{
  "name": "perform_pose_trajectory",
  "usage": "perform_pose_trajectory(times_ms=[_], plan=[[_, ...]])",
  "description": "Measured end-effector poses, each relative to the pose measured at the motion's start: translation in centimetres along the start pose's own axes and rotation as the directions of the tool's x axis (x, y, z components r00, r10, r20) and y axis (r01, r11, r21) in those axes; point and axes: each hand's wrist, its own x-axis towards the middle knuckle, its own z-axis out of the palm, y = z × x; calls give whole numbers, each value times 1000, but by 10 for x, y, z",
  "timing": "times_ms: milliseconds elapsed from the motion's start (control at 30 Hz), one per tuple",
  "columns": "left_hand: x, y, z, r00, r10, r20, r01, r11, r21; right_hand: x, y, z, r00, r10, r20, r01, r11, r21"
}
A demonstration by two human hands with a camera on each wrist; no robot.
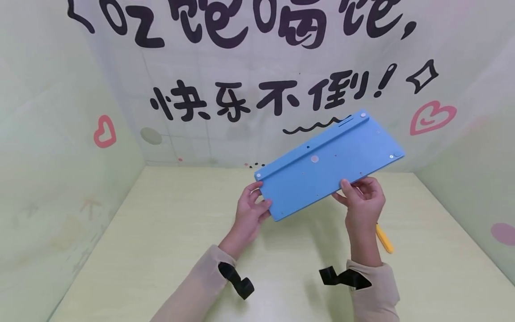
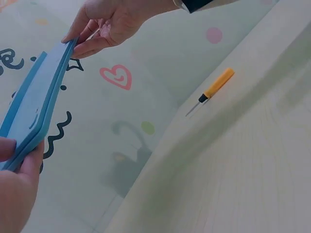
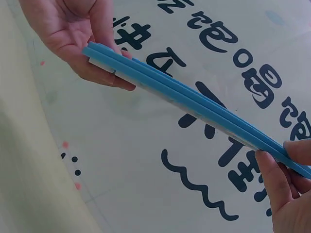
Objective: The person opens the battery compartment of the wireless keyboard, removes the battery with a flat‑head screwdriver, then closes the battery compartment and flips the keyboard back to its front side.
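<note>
A blue keyboard [image 1: 330, 167] is held up above the table, tilted with its right end higher. Its underside, with a raised bar, small round feet and screw holes, faces the head camera. At its lower left end my left hand [image 1: 250, 211] grips the short edge between thumb and fingers. My right hand [image 1: 365, 202] pinches the lower long edge, thumb on the underside. In the right wrist view the keyboard [image 3: 189, 104] appears edge-on, with a pale strip along one side; its key side is mostly hidden.
On the table [image 1: 161, 232], behind my right wrist, lies a screwdriver [image 2: 218, 83] with a yellow handle, black collar and thin metal shaft. Walls with printed writing and hearts [image 1: 432, 118] enclose the table at the back and sides. Black straps [image 1: 237, 279] sit on both sleeves.
</note>
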Motion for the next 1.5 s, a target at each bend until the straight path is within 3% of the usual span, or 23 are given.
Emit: perform_pose_trajectory(times_ms=[367,700,1067,1333,1500], plan=[[-8,16,0,996,31,-81,-30,999,18,1,4,-7,995,52,80,-50,998,-30],[-14,22,-3,989,27,-148,-29,1000,-9,7,4,-15,989,-8,147,5,1000,19],[-14,30,-13,990,41,-135,-41,999,-1,23,-4,-31,990,-40,133,44,999,-27],[-12,33,-23,990,40,-132,-32,997,68,36,-12,-42,994,23,108,-14,996,-84],[-13,34,-29,991,18,-134,-5,995,98,42,-17,-52,972,113,206,-80,984,-160]])
